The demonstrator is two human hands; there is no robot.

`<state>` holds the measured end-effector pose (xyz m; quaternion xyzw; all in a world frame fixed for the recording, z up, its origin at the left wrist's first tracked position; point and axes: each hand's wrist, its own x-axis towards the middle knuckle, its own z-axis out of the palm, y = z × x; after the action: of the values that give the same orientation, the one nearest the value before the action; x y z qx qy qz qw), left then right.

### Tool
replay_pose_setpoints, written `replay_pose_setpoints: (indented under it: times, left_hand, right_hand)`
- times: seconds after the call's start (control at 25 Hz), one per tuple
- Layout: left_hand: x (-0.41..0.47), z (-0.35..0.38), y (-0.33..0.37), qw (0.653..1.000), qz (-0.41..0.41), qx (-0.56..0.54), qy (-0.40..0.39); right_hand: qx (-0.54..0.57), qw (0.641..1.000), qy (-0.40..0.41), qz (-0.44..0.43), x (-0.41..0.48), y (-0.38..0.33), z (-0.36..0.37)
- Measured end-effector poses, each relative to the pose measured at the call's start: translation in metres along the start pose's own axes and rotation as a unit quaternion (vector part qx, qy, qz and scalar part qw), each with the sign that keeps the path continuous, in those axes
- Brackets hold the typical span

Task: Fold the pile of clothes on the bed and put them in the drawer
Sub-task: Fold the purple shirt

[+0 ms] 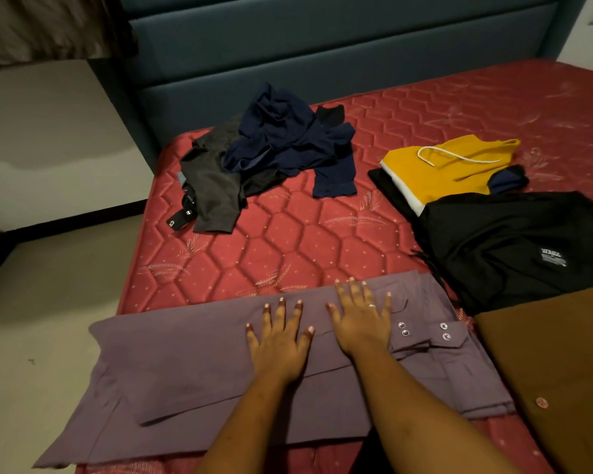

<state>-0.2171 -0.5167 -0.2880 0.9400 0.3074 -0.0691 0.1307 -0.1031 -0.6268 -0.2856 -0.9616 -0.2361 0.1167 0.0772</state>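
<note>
Progress is judged to be partway. At the left, a purple shirt (199, 378) is laid across the near edge of the bed (288, 241), with its left end hung past the mattress over the floor. It is folded lengthwise into a long band, with a sleeve laid along it, but it is not yet brought down to a compact packet.

The left hand (279, 340) is pressed flat on the middle of the shirt. Its grip is spread, the fingers straight and apart, and nothing is pinched. Just beside it, the right hand (360, 323) is laid the same way, grip spread and palm down, near the buttoned cuff (425, 333).

Farther back, towards the headboard, a loose heap of grey and navy clothes (278, 142) is seen unfolded. To its right, a yellow garment (449, 165) with a white cord is stacked folded on dark items, and a black garment (510, 241) is laid next to it, seemingly roughly folded. At the far right, a brown cloth (555, 371) with a button is seen beside the shirt; whether it is folded cannot be told.

No drawer is shown, so the putting away is judged to be wholly outstanding.
</note>
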Motion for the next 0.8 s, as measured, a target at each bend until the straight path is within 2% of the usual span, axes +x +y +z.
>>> replay_pose_setpoints:
  times: [0.16, 0.28, 0.32, 0.44, 0.56, 0.64, 0.8]
  left_hand:
    - [-0.004, -0.003, -0.002, 1.000, -0.002, -0.002, 0.003]
    - [-0.033, 0.010, 0.005, 0.998, 0.025, 0.021, 0.050]
    - [-0.044, 0.014, 0.012, 0.999, 0.035, 0.011, 0.033]
    - [-0.060, 0.036, 0.027, 0.997, 0.070, 0.033, -0.001]
    - [-0.067, 0.022, 0.032, 0.995, 0.075, 0.013, -0.061]
    - [-0.064, 0.020, 0.031, 0.996, 0.092, -0.003, -0.019]
    - [-0.063, 0.020, 0.030, 0.995, 0.087, 0.004, -0.044]
  right_hand:
    - [0.041, 0.988, -0.031, 0.147, 0.004, 0.037, -0.026]
    - [0.134, 0.956, -0.063, 0.254, -0.007, 0.060, -0.049]
    - [0.155, 0.946, -0.073, 0.274, -0.011, 0.063, -0.054]
    - [0.191, 0.932, -0.088, 0.295, -0.020, 0.061, -0.057]
    - [0.218, 0.919, -0.069, 0.321, -0.028, 0.063, -0.054]
    - [0.212, 0.915, -0.069, 0.337, -0.033, 0.065, -0.054]
    - [0.194, 0.924, -0.043, 0.327, -0.039, 0.067, -0.058]
